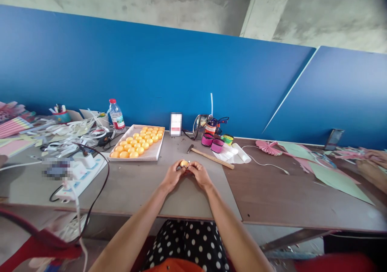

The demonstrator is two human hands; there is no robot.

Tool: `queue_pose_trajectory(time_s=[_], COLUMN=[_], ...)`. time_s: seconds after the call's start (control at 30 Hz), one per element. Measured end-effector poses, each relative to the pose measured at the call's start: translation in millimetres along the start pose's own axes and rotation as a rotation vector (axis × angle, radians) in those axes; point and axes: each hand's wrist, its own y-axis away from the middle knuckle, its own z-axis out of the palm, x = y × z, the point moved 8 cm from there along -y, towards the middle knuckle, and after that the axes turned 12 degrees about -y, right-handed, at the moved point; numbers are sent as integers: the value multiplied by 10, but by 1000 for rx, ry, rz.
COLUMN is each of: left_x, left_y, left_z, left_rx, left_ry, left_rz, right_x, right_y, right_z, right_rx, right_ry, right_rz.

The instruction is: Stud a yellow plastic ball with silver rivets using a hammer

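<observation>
My left hand [173,175] and my right hand [198,172] meet over the table [136,187], fingers curled. Between them they pinch a small orange ball [184,163]; only its top shows. Up and to the left lies a white tray [154,153] with several more orange balls [136,142] in rows. A wooden-handled hammer [211,157] lies just right of my hands.
A power strip [81,175] with cables and a water bottle [116,116] are at the left. Pink and green tape rolls [216,143] stand behind the hammer. Pink paper fans [267,147] and green paper sheets [335,179] cover the right table, where another person's hands [373,165] rest.
</observation>
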Motion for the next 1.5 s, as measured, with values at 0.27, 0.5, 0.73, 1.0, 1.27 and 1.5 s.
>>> queue_pose_trajectory(time_s=[0.27,0.5,0.73,1.0,1.27,1.5], left_x=[69,95,133,103,170,13], left_y=[15,16,9,7,31,-2], left_z=[-25,-40,-66,-72,-57,9], left_rx=[35,61,74,105,114,34], left_ry=[-147,-265,-398,-296,-395,-56], left_rz=[29,56,110,105,137,-17], right_x=[48,71,92,87,27,-240], right_y=[-15,-19,-35,-48,-18,102], right_z=[-20,-21,-62,-96,-104,-200], right_rx=[-26,-44,-19,41,95,307], right_ry=[-24,-8,115,178,216,476], right_rz=[-6,-5,-44,-63,-80,-286])
